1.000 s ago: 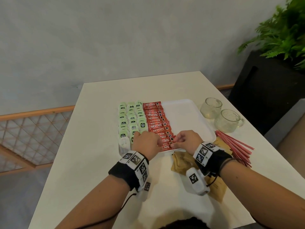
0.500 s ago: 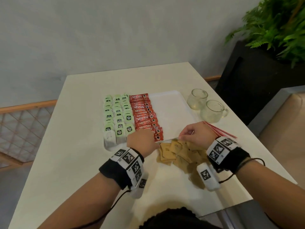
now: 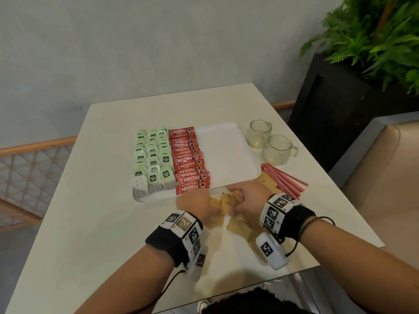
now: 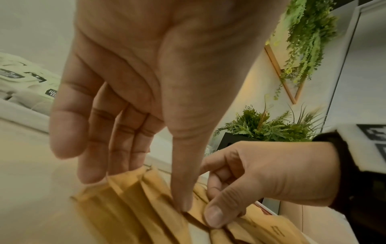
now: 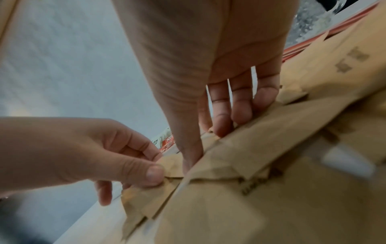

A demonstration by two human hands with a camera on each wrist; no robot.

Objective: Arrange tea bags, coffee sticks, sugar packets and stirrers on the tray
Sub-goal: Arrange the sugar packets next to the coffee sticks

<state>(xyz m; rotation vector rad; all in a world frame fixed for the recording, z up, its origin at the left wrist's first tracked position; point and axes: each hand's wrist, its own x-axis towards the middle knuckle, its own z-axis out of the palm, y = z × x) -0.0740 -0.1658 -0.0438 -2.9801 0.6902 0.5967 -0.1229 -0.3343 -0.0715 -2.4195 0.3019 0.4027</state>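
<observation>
White desk (image 3: 86, 223); white tray (image 3: 226, 155) at centre. Task judged about half done: tea bags (image 3: 154, 159) filling the tray's 9 o'clock side, coffee sticks (image 3: 189, 159) in a column just beside them, 3 o'clock half of tray bare. Left to do: brown sugar packets (image 3: 229, 201) heaped on desk at 6 o'clock of tray, red stirrers (image 3: 281, 180) fanned at 4 o'clock. Left hand (image 3: 196, 205) and right hand (image 3: 248, 198) both pinching sugar packets from the heap. Two glass cups (image 3: 269, 143) at 3 o'clock, close to the tray's edge, perhaps crowding the stirrers' way in. Potted fern (image 3: 374, 37) at 1 o'clock.
</observation>
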